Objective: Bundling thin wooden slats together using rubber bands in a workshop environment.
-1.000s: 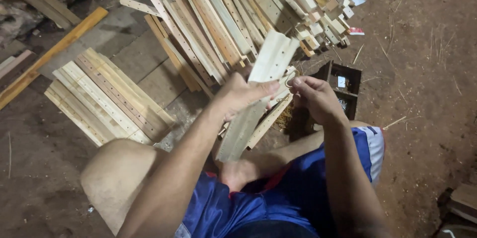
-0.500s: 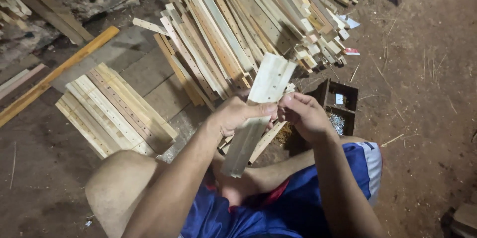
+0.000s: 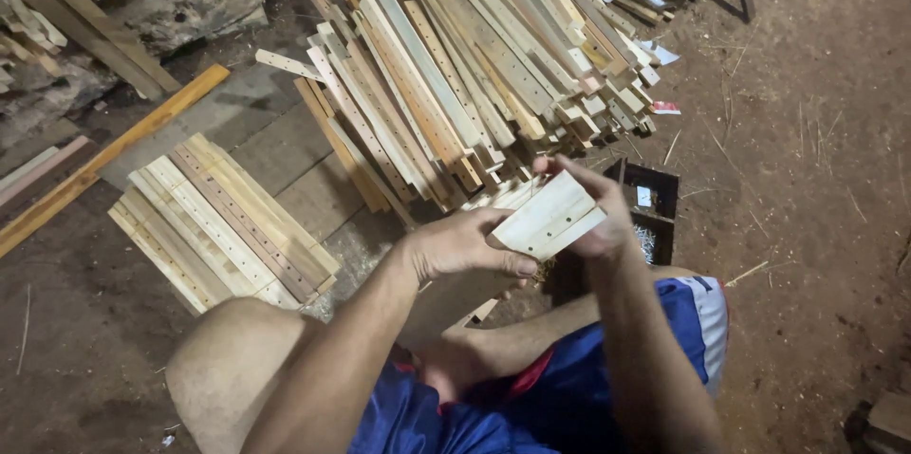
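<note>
While the person sits low with bare knees showing at the bottom of the view, both hands close around a bundle of pale wooden slats (image 3: 548,219) held just above the lap, a little right of the frame's centre. The left hand (image 3: 463,245) clasps the bundle's near end from about eight o'clock, fingers curled under it, and the right hand (image 3: 600,215) wraps its far side from about three o'clock, thumb on top. Compared with a second ago, the bundle has swung round: it then pointed up and away from the body as a long strip, and now its drilled face and squared end turn toward the camera, so it shows foreshortened and short. That suggests the slats are being turned and evened up in the hands rather than laid down. At twelve o'clock from the hands lies a big loose pile of slats (image 3: 474,74), fanned across the dirt floor (image 3: 816,131). At nine to ten o'clock a neat stack of slats (image 3: 223,222) rests side by side, and past it a long yellowish plank (image 3: 114,155) runs diagonally. Just behind the right hand, at about two o'clock, stands a small dark open box (image 3: 655,198) with something shiny inside.
</note>
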